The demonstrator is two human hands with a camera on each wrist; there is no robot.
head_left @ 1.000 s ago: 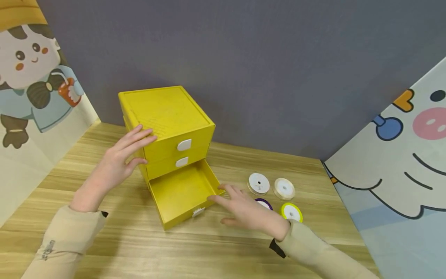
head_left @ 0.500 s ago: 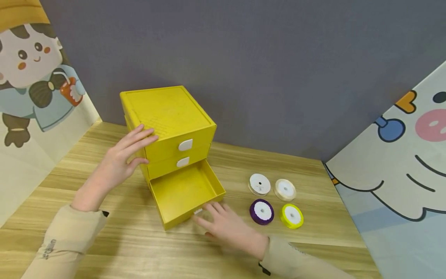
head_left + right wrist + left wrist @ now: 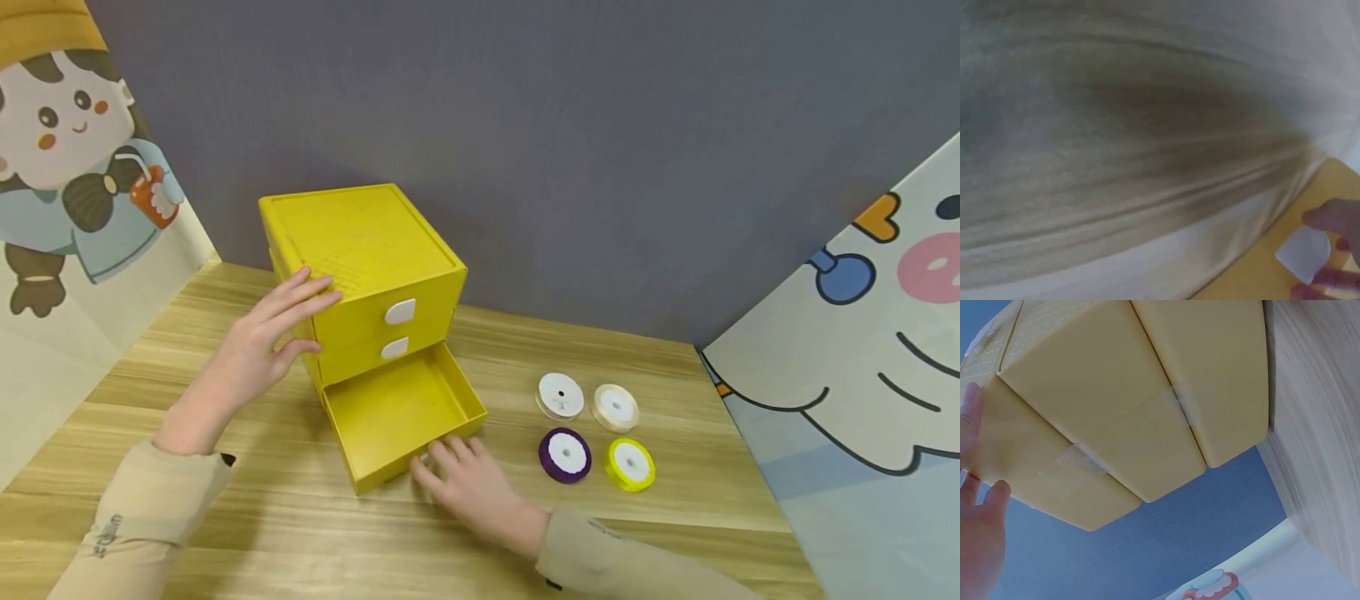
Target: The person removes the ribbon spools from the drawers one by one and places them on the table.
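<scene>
A yellow cabinet (image 3: 360, 237) with three stacked drawers stands on the wooden table, its bottom drawer (image 3: 401, 412) pulled out with a bare inside. My left hand (image 3: 258, 342) rests at the cabinet's upper left front corner, fingers fairly straight over the top and thumb lower, by the front. At the bottom drawer's front, my right hand (image 3: 476, 492) holds the white drawer handle (image 3: 1304, 253), thumb on one side and fingertips on the other in the right wrist view. In the head view the hand hides most of that handle.
To the right of the drawer lie several ribbon spools: a white one (image 3: 560, 396), a cream one (image 3: 616, 407), a purple one (image 3: 566, 455) and a yellow one (image 3: 630, 465). A grey wall panel (image 3: 570, 167) rises behind; cartoon-printed panels flank the table (image 3: 300, 542).
My right hand has moved left and down from beside the drawer's right corner to its handle, uncovering the purple spool. The left hand and the drawer stay in place.
</scene>
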